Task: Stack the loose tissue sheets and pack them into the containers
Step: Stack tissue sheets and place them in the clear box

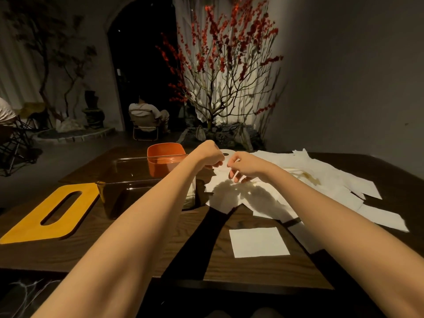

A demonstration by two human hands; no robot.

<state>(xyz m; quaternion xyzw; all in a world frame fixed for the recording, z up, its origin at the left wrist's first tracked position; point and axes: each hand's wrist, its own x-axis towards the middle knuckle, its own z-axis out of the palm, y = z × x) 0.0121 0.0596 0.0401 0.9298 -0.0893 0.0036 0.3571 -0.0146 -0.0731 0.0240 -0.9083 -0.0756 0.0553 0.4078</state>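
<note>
Several loose white tissue sheets [321, 177] lie scattered over the right half of the dark wooden table [128, 246]. My left hand [210, 154] and my right hand [246, 165] are close together above the pile's left end, and both pinch the top edge of one tissue sheet [223, 187] that hangs down to the table. One flat square tissue [258, 242] lies alone near the front edge. A clear container [128, 187] stands left of my arms, with an orange container [165, 161] behind it.
A yellow lid with a long slot [49, 213] lies flat at the table's left. A white lid [226, 154] shows behind my hands. Beyond the table stand a red-blossom tree [220, 72] and a seated person [146, 115].
</note>
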